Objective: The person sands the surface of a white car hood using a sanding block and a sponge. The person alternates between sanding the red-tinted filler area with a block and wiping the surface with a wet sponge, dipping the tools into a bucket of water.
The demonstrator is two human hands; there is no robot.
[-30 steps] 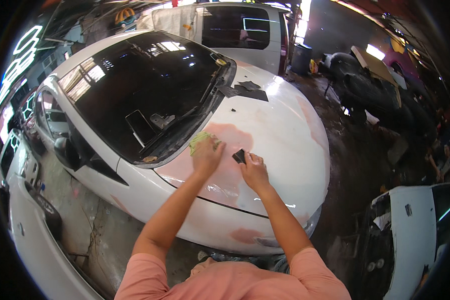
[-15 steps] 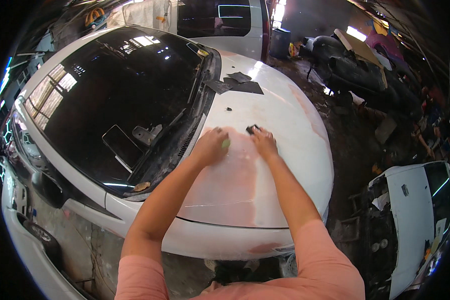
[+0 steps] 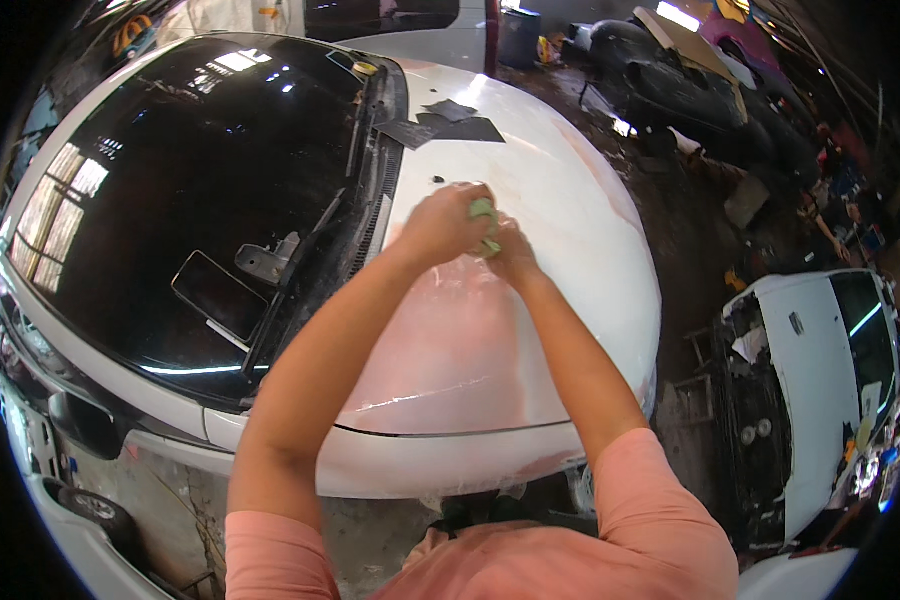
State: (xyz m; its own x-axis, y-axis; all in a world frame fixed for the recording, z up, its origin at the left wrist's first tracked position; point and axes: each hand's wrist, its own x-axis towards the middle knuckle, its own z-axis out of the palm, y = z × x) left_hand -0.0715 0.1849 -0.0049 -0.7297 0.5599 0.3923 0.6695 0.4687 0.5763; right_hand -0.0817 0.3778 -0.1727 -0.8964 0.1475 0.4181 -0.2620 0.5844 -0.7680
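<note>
In front of me lies the white car hood [image 3: 580, 290], with a wet-looking pinkish patch [image 3: 440, 345] across its near part. My left hand [image 3: 448, 222], over this patch, is closed around a crumpled light green cloth [image 3: 484, 226]. Right against it is my right hand [image 3: 513, 255], its fingers curled and partly hidden behind the cloth. What the right hand holds cannot be made out now. Several dark sheets, seemingly sandpaper [image 3: 465, 128], lie farther up the hood by the windshield, and a small black bit [image 3: 438, 180] sits nearer.
On the dark windshield [image 3: 200, 180] at the left rest a phone [image 3: 220, 295] and a grey metal bracket [image 3: 267, 258]. To the right are a pile of black car parts [image 3: 660, 90] and a detached white vehicle panel [image 3: 805, 390]. Another vehicle's wheel [image 3: 95, 508] shows lower left.
My left hand has moved right and away from me with the green cloth, meeting my right hand. The black block seen in my right hand is now hidden. The view has shifted slightly.
</note>
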